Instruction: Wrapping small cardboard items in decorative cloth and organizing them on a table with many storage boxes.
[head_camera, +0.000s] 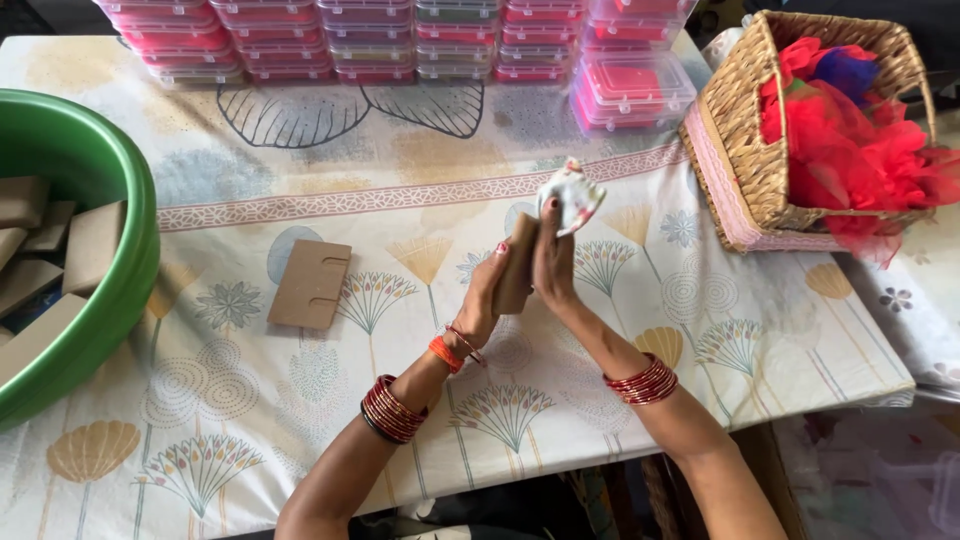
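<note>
Cardboard piece (517, 265), brown and flat, stands almost upright between the two hands, above the middle of the table. The left hand (487, 295) closes around its lower edge from the side, the fingers wrapped on it, so the card stays firm and does not bend. The right hand (553, 262) presses against the other face of the card and at the same time pinches a small white cloth item (572, 195) with a printed pattern at the top; it seems that the card serves as a stiff backing for this soft piece, and this is why both are held together so near. I cannot tell if the cloth is already fixed on the card or only laid against it.

A second brown card (310, 284) with two small slits lies flat on the tablecloth (330, 150), just left of the hands, easy to reach. Further left, a green basin (120, 200) holds many more such cards in a loose heap, probably as a supply. At the far edge, stacks of clear plastic boxes (400, 40) with red and pink content stand in rows. To the right, a woven basket (745, 140) full of red and blue net fabric (850, 120) rests on the table corner, well apart from the hands. Both wrists wear red bangles (640, 380).
</note>
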